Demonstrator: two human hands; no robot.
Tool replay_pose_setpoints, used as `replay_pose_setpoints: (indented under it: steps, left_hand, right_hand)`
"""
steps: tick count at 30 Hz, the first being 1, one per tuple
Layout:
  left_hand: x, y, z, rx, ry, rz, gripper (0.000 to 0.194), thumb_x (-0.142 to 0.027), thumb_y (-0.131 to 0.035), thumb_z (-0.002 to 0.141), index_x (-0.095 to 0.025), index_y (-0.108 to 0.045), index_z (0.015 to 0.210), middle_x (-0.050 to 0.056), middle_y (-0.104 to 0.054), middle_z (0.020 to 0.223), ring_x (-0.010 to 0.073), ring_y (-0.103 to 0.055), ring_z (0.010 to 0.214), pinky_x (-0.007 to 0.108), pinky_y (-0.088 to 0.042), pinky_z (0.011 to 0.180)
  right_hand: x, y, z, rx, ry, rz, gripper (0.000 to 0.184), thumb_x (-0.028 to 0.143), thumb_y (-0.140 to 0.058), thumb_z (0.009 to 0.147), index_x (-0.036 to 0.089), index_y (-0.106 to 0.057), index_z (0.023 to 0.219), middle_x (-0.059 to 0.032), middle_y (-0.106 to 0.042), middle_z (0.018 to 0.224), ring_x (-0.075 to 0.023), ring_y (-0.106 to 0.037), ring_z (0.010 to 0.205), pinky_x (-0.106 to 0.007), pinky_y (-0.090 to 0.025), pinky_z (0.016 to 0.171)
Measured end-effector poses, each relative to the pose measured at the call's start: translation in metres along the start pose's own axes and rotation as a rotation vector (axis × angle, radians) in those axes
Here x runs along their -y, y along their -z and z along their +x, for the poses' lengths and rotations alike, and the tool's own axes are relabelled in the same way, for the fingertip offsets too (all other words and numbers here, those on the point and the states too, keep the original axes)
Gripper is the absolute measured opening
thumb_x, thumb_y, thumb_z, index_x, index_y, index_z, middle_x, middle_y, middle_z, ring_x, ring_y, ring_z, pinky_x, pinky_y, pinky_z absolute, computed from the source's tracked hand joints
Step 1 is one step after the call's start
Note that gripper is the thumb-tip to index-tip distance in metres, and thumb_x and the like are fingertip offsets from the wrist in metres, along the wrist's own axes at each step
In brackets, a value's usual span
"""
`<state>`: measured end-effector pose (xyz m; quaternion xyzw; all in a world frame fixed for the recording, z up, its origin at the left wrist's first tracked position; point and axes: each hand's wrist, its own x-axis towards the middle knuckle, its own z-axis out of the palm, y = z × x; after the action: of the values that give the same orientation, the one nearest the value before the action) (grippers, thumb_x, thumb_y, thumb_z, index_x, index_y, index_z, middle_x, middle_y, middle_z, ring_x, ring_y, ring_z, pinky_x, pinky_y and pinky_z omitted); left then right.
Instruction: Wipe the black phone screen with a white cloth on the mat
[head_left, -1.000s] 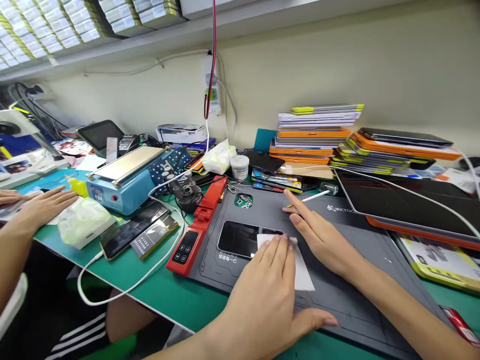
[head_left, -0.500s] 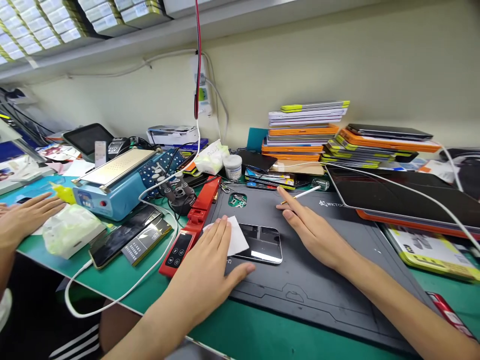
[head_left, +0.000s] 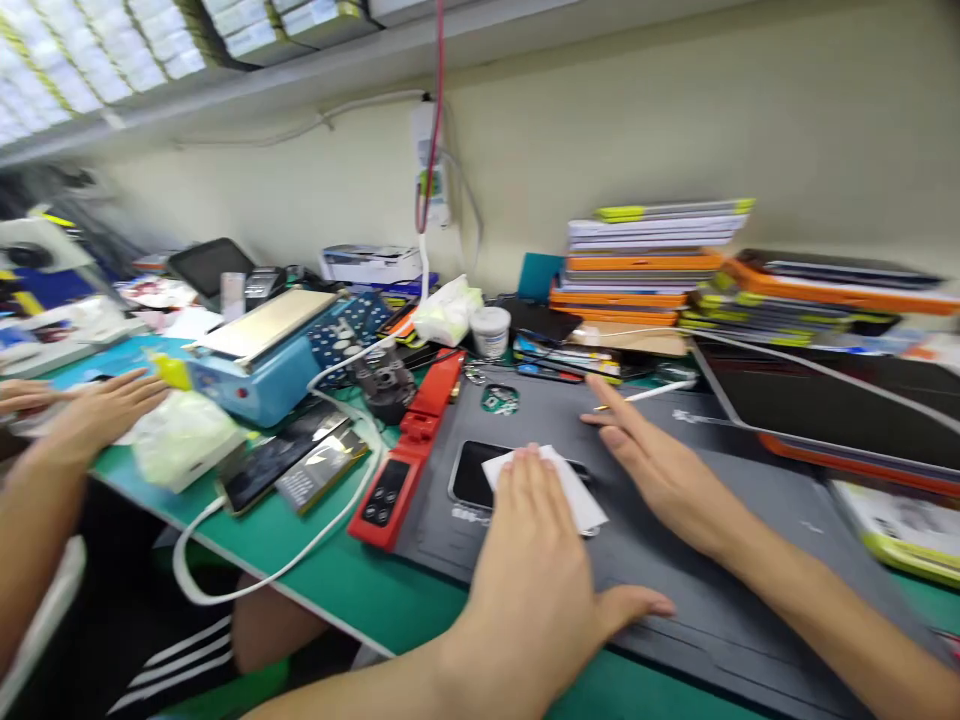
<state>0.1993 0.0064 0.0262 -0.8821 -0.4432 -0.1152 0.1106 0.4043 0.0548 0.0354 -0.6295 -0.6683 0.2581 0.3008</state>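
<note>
A dark phone [head_left: 471, 473] lies screen up on the grey work mat [head_left: 690, 560]. A white wipe [head_left: 571, 487] covers its right half. My left hand [head_left: 541, 570] lies flat with its fingers pressing on the wipe, thumb spread to the right. My right hand [head_left: 654, 470] rests flat on the mat just right of the phone, fingers straight and holding nothing. The picture is blurred by motion.
A red tool [head_left: 409, 455] lies along the mat's left edge. A blue heating plate [head_left: 259, 360], phones [head_left: 281, 458] and a white cable [head_left: 285, 560] lie to the left, where another person's hand [head_left: 97, 415] rests. Stacked boxes [head_left: 645, 270] and a tablet [head_left: 832, 400] stand right.
My left hand has slid the wipe to the right across the phone's screen, from its left end to its right half. My right hand has stayed beside the phone.
</note>
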Motion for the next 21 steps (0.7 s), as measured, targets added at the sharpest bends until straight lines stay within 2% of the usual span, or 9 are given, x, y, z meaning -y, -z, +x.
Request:
replay_pose_setpoints:
  steps: [4,7,9,14,17,21]
  left_hand:
    - [-0.002,-0.008,0.004,-0.08,0.007,-0.063,0.134,-0.101,-0.03,0.08,0.01,-0.044,0.155,0.033,-0.036,0.162,0.044,-0.043,0.151,0.05,-0.049,0.121]
    - [0.015,-0.011,-0.011,-0.164,-0.043,-0.083,0.122,-0.096,-0.027,0.088,0.005,-0.05,0.152,0.028,-0.042,0.16,0.0392,-0.047,0.149,0.046,-0.049,0.121]
    - [0.031,-0.009,-0.024,-0.175,-0.066,-0.079,0.114,-0.092,-0.025,0.094,0.004,-0.055,0.149,0.026,-0.048,0.157,0.0367,-0.051,0.146,0.044,-0.051,0.119]
    - [0.06,-0.001,-0.038,-0.124,-0.023,-0.042,0.119,-0.092,-0.016,0.093,0.007,-0.056,0.146,0.029,-0.047,0.155,0.0401,-0.055,0.142,0.048,-0.057,0.111]
    - [0.068,0.0,-0.025,-0.044,0.027,-0.052,0.119,-0.093,-0.02,0.093,0.007,-0.051,0.15,0.029,-0.043,0.158,0.0405,-0.05,0.146,0.051,-0.053,0.116]
    - [0.076,0.001,-0.006,0.095,0.029,-0.098,0.11,-0.087,-0.031,0.097,0.004,-0.043,0.157,0.023,-0.037,0.163,0.0373,-0.042,0.152,0.051,-0.047,0.122]
  right_hand:
    - [-0.009,-0.003,0.006,-0.059,-0.011,-0.028,0.076,0.08,-0.031,0.103,0.043,-0.024,0.169,-0.0048,-0.063,0.144,-0.039,-0.052,0.14,-0.069,-0.034,0.12]
    - [-0.011,-0.003,0.005,-0.042,-0.003,-0.027,0.072,0.078,-0.031,0.104,0.046,-0.023,0.168,-0.0022,-0.064,0.144,-0.0375,-0.051,0.141,-0.069,-0.034,0.121]
    - [-0.01,-0.002,0.003,-0.041,-0.008,-0.03,0.07,0.077,-0.03,0.105,0.048,-0.021,0.168,-0.0009,-0.063,0.144,-0.0359,-0.051,0.141,-0.067,-0.034,0.121]
    - [-0.006,-0.002,0.001,-0.037,-0.011,-0.075,0.068,0.077,-0.028,0.106,0.05,-0.02,0.168,0.0002,-0.061,0.147,-0.035,-0.05,0.143,-0.065,-0.037,0.119]
    - [-0.004,-0.002,0.0,-0.015,-0.009,-0.067,0.066,0.077,-0.028,0.107,0.052,-0.018,0.167,0.0018,-0.061,0.147,-0.0327,-0.047,0.145,-0.064,-0.033,0.122]
    - [-0.002,-0.001,-0.002,0.003,-0.016,-0.047,0.065,0.076,-0.027,0.108,0.052,-0.015,0.167,0.0031,-0.059,0.148,-0.0306,-0.044,0.147,-0.064,-0.027,0.125]
